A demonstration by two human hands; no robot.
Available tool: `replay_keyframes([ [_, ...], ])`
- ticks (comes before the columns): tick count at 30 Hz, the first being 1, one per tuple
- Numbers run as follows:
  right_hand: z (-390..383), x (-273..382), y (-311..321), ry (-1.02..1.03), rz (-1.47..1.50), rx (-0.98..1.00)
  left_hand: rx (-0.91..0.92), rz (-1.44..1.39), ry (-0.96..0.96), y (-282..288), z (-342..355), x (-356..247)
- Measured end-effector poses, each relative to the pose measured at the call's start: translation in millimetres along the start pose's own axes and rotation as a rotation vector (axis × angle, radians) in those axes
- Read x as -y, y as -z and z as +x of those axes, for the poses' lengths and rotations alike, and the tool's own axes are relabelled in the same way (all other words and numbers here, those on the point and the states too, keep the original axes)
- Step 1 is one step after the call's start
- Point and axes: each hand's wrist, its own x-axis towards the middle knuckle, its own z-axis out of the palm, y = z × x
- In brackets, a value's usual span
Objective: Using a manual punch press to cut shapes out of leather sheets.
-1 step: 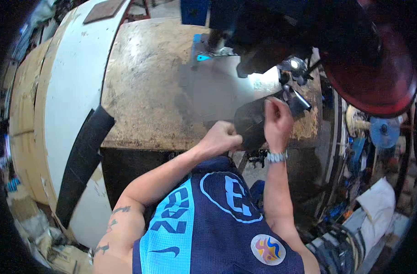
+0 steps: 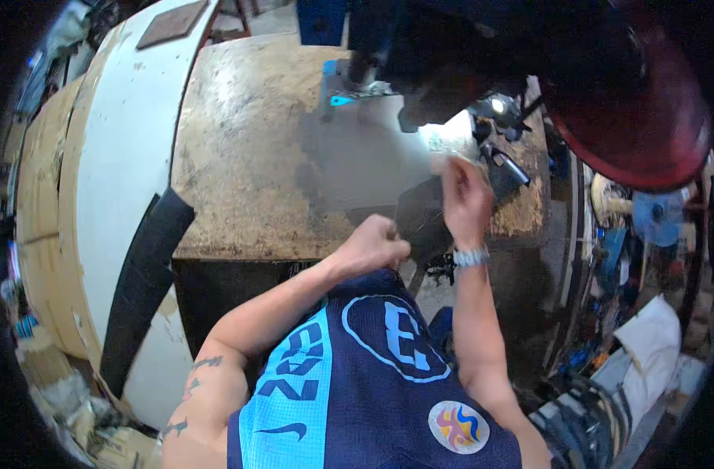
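Note:
My left hand is closed in a fist-like grip by the table's front edge; what is in its fingers, if anything, is hidden. To its right and a little farther off, my right hand has thumb and fingers drawn together in a pinch, slightly blurred. Whatever it pinches is too small to make out. Dark flat material lies at the front edge between the two hands. Beyond them, a dark machine, which looks like a sewing machine, stands over a brightly lit spot. A smooth grey plate spreads left of that spot.
The worn wooden table extends left. A long black strip lies across a white board beside it. The machine's red wheel hangs at the right. A metal cylinder and a light-blue tag-like piece are near the machine.
My right hand has moved slightly left and away from me, toward the lit spot. The left hand stays closed in nearly the same place. The whole view has shifted slightly.

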Motion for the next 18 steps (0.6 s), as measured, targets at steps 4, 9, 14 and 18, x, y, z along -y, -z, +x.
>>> replay_keyframes([
  [4, 34, -7, -51, -0.143, -0.231, 0.106, 0.121, 0.049, 0.076, -9, -14, 0],
  [9, 60, -20, -95, -0.422, -0.306, 0.333, 0.124, 0.209, 0.154, -6, -11, 4],
  [14, 60, -50, -90, -0.259, -0.437, 0.125, 0.1, 0.055, 0.13, -6, -20, -1],
  [18, 59, -70, -23, -0.292, -0.012, -0.052, -0.001, 0.074, 0.086, -5, -29, 11],
])
